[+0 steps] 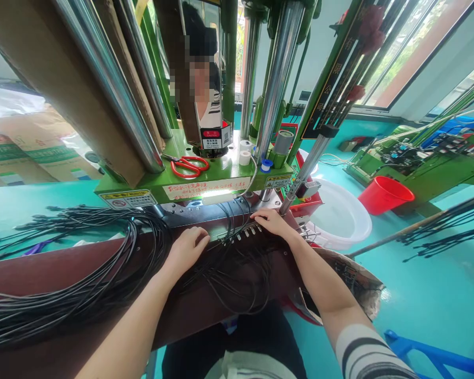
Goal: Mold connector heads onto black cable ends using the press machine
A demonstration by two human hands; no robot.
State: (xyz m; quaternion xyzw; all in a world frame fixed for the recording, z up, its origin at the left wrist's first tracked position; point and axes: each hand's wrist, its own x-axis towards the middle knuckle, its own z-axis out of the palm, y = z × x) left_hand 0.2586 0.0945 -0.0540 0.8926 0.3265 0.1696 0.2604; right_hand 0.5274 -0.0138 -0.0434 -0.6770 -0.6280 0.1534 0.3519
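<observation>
Glossy metal columns (281, 73), smooth plastic-looking cables (160, 245)

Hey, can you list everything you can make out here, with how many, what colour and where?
Black cables: many, black, heaped left; more between the hands
Connector ends: several, silver, between the hands
Machine: one, green, straight ahead; another, far right
Cutting tool: one, red-handled, on the machine
Small roll: one, blue and white, on the machine
Warning labels: at least three, mostly white and yellow, on the machine
Bench: one, brown, under the cables
Tub: one, white, right
Bucket: one, red, right
Floor: one, turquoise, below
Left hand: one, bare, centre
Right hand: one, bare, right of centre
</observation>
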